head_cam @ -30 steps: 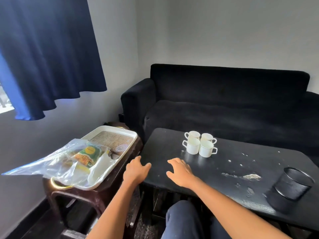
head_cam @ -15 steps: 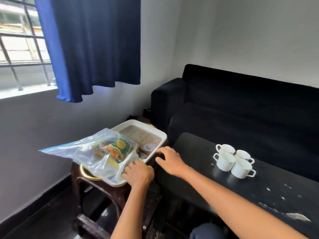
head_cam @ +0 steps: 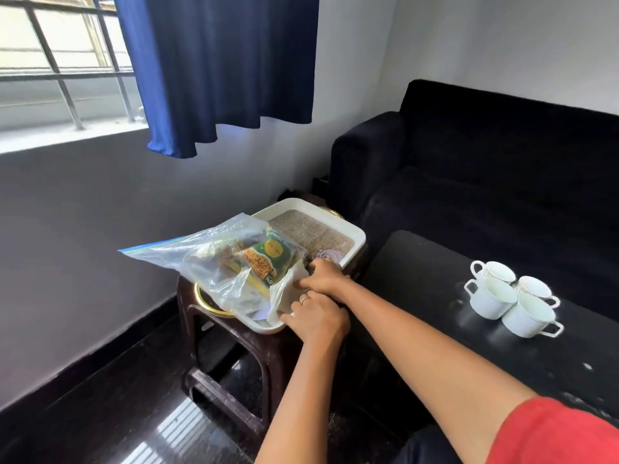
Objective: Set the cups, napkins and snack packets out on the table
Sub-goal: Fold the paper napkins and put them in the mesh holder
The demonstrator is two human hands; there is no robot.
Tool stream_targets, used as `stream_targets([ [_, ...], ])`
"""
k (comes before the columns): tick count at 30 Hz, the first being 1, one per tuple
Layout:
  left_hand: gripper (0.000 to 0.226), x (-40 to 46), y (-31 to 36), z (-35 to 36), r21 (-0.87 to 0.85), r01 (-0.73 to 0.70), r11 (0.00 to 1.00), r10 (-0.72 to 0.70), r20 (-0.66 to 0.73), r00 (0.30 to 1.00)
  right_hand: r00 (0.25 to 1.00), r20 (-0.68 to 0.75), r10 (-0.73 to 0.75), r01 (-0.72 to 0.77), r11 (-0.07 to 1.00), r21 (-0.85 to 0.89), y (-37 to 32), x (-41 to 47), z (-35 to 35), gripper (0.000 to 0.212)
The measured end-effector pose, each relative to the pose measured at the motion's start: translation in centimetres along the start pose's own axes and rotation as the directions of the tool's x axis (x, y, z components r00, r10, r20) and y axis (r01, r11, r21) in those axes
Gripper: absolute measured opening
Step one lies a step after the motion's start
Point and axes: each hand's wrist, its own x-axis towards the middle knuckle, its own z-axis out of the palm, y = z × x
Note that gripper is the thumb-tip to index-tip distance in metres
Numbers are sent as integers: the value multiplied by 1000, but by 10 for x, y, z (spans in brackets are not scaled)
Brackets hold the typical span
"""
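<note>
A red sleeve [head_cam: 556,433] sat nearest the camera on the right arm. Both bare hands met at the near corner of a white rectangular plastic tray [head_cam: 358,233] on a dark brown moulded plastic stool [head_cam: 248,349]. The left hand [head_cam: 316,318], a thin ring on one finger, had its fingers curled onto a soft white napkin-like sheet [head_cam: 288,289] at the tray's edge; the right hand [head_cam: 323,276], just beyond it, pinched the same sheet, though how tight either grip was could not be told. Beside them in the tray lay one crinkled clear plastic zip bag [head_cam: 207,259] holding a glossy green snack packet [head_cam: 268,259]; how many packets it held was unclear. A woven tan mat [head_cam: 311,231] lined the tray's floor. To the right, on the scuffed black counter [head_cam: 418,262], four smooth white handled ceramic cups [head_cam: 512,298] stood clustered, touching. Farther back were a black fabric sofa [head_cam: 485,169] and a pleated dark blue curtain [head_cam: 217,68].
</note>
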Motion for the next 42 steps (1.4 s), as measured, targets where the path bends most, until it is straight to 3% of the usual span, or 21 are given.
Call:
stream_targets([
  [5, 68, 0, 0, 2, 0, -1, 1000, 1, -7, 1000, 998, 40, 50, -51, 999, 15, 1, 2, 1, 47],
  [9, 63, 1, 0, 3, 13, -4, 1000, 4, -17, 1000, 1000, -17, 13, -14, 1000, -22, -1, -1, 2, 6],
  [13, 61, -1, 0, 5, 58, -10, 998, 12, -34, 999, 994, -81, -73, 69, 997, -45, 2, -7, 0, 27],
  [19, 64, -5, 0, 7, 71, -27, 997, 30, -43, 999, 939, -201, -279, 248, 955, -166, -1, -18, -4, 14],
  [21, 65, -6, 1, 7, 49, -35, 998, 38, -44, 998, 918, -249, -309, 287, 950, -119, 0, -23, -7, 24],
  [23, 64, -8, 3, 6, 24, -55, 998, 57, -68, 996, 903, -303, -305, 311, 950, -30, 2, -27, -13, 20],
  [27, 59, -11, 13, 1, -43, -141, 989, 127, -247, 961, 877, -441, -192, 324, 914, 246, 9, -34, -32, 25],
  [31, 54, -17, 26, -2, -125, -222, 967, 168, -345, 924, 874, -463, 146, 236, 705, 669, 32, -46, -52, 26],
  [33, 52, -20, 32, -2, -217, -227, 950, 145, -337, 930, 884, -347, 314, 170, 475, 863, 53, -53, -59, 18],
  [35, 54, -24, 39, -2, -323, -197, 926, 100, -294, 951, 898, -213, 384, 129, 233, 964, 73, -65, -65, 13],
  [37, 58, -28, 45, -2, -492, -122, 862, 24, -200, 980, 901, -136, 413, 103, 102, 989, 93, -79, -67, 21],
  [39, 61, -34, 51, -1, -696, -28, 717, 17, -22, 1000, 892, -88, 443, 91, 14, 996, 111, -96, -66, 22],
  [41, 62, -42, 56, 1, -829, 56, 557, 160, 173, 972, 886, -45, 462, 88, -73, 993, 126, -113, -62, 18],
  [42, 62, -46, 57, 1, -845, 88, 528, 245, 250, 937, 888, -30, 459, 89, -107, 990, 131, -120, -59, 16],
])
